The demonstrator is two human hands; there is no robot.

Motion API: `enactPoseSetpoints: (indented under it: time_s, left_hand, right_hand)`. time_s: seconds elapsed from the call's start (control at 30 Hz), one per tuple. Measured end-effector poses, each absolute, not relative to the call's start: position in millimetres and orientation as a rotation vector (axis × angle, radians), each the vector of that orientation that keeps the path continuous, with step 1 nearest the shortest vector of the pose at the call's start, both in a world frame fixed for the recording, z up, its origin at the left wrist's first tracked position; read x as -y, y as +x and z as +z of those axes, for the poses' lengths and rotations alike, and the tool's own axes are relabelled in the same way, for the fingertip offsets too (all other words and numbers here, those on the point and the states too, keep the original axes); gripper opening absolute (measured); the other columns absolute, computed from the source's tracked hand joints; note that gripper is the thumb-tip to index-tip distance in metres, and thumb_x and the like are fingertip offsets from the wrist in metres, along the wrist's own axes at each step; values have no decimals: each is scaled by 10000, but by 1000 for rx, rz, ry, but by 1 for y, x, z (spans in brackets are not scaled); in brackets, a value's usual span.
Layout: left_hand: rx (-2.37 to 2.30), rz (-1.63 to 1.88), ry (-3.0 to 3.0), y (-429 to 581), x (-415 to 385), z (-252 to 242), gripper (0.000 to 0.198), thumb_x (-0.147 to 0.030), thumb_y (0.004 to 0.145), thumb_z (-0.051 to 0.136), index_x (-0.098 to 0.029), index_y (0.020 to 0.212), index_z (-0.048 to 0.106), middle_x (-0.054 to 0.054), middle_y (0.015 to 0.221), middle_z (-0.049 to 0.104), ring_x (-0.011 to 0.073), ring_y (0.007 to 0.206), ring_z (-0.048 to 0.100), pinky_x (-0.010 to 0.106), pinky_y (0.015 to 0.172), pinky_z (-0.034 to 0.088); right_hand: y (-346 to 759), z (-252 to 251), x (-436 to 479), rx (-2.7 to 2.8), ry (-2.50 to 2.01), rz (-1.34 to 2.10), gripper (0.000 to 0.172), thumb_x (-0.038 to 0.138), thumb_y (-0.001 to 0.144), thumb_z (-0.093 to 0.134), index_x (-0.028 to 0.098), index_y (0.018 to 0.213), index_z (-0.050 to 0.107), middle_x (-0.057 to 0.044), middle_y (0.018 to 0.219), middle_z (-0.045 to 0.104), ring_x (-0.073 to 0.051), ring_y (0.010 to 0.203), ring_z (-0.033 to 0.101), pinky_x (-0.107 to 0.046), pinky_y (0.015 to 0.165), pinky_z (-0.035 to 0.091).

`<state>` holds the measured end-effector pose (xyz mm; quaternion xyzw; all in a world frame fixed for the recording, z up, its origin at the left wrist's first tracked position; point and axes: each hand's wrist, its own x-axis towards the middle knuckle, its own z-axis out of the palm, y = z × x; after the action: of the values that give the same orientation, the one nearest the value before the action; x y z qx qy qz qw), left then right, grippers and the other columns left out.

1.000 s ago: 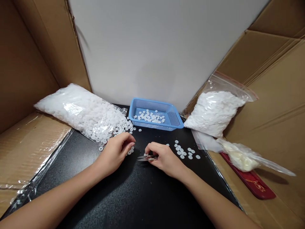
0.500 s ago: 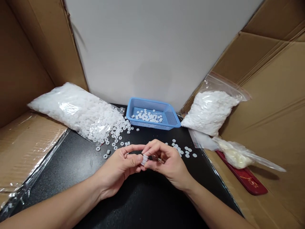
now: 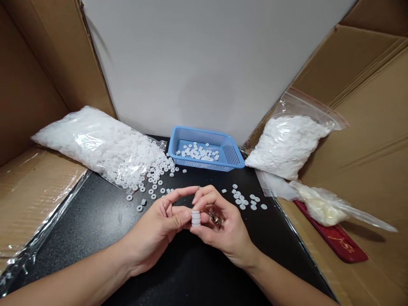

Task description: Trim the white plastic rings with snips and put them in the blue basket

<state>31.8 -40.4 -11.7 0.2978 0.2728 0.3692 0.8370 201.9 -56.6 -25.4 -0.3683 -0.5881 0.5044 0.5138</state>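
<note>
A short stack of white plastic rings [image 3: 195, 218] stands upright between my hands. My left hand [image 3: 170, 219] pinches its left side between thumb and fingers. My right hand [image 3: 225, 221] has its thumb at the stack's lower end and its fingertips near the top. Tucked in the curled fingers of that hand is a small shiny metal tool [image 3: 216, 218]; its kind is mostly hidden. Loose white rings [image 3: 242, 199] lie on the black table beyond my right hand, and more rings [image 3: 154, 187] lie beyond my left.
A blue perforated basket [image 3: 236, 163] at the back holds several white pieces. Left of it, a clear bag of rings [image 3: 95, 144] spills onto the black table [image 3: 79, 229]. On the right are a zip bag of white material [image 3: 287, 144], a yellowish bag [image 3: 321, 206] and a red case [image 3: 347, 248]. Cardboard flanks both sides.
The stack has turned from tilted to upright between my fingers. The metal tool's thin tip, visible earlier near the stack, now sits back within my right hand. The view has shifted slightly.
</note>
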Motion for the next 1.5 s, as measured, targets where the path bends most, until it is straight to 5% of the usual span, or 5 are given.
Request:
enactPoseSetpoints:
  time_s: [0.43, 0.7, 1.07, 1.27, 1.5]
  left_hand:
    - [-659, 804, 679, 32, 40, -7, 486, -264, 681, 933, -202, 1124, 743, -17, 690, 710, 144, 721, 665, 270, 788, 484]
    - [-584, 773, 707, 31, 42, -8, 538, -304, 763, 879, -233, 1268, 706, 53, 845, 804, 194, 850, 720, 293, 855, 488]
    - [-632, 832, 776, 31, 42, -7, 437, -258, 686, 928, -228, 1092, 769, -35, 660, 711, 162, 736, 708, 285, 827, 505]
    - [-614, 811, 804, 31, 40, -7, 459, -381, 803, 838, -242, 1229, 738, 44, 844, 792, 194, 855, 713, 294, 832, 500]
    - [-570, 804, 806, 30, 39, -9, 453, -254, 777, 866, -261, 1213, 741, 17, 828, 813, 182, 840, 749, 305, 880, 504]
  right_hand:
    - [200, -30, 58, 1439, -855, 1230, 208, 188, 756, 739, 252, 891, 594, 0, 985, 496, -51, 550, 371, -197, 432, 267]
    - [203, -29, 59, 1410, -856, 1311, 219, 295, 759, 771, 262, 885, 595, -14, 995, 497, -123, 755, 548, -242, 651, 538]
    - [201, -26, 61, 1388, -861, 1362, 229, 217, 743, 755, 277, 892, 593, -8, 1015, 480, -103, 726, 524, -202, 593, 505]
    - [202, -28, 60, 1327, -817, 1398, 240, 220, 745, 767, 277, 902, 594, -3, 1023, 476, -97, 735, 512, -223, 675, 542]
    - [202, -29, 61, 1324, -770, 1434, 210, 233, 772, 771, 273, 903, 612, 0, 1015, 479, -93, 737, 474, -210, 692, 501]
